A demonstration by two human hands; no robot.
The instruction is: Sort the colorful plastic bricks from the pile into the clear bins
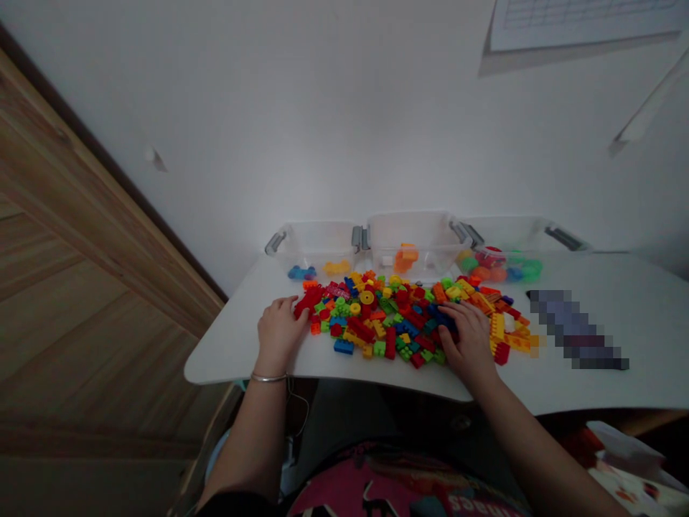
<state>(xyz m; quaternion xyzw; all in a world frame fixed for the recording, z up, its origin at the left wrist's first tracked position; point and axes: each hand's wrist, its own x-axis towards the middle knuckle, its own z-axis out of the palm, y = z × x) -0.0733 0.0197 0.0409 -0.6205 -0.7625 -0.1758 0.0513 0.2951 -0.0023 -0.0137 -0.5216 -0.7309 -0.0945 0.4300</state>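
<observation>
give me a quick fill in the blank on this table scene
The left hand touches a ____ brick. A silver bangle circles the ____ wrist. The pile of plastic building bricks lies in front of ____ clear plastic bins. The orange pieces sit in the ____ bin.

red, left, three, middle

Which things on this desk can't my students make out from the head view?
- Dark object right of the bricks: pixelated by a blur patch, so its kind is unknown.
- Bricks under the right hand: hidden by that hand.
- Wall paper: cut off by the top edge.
</observation>
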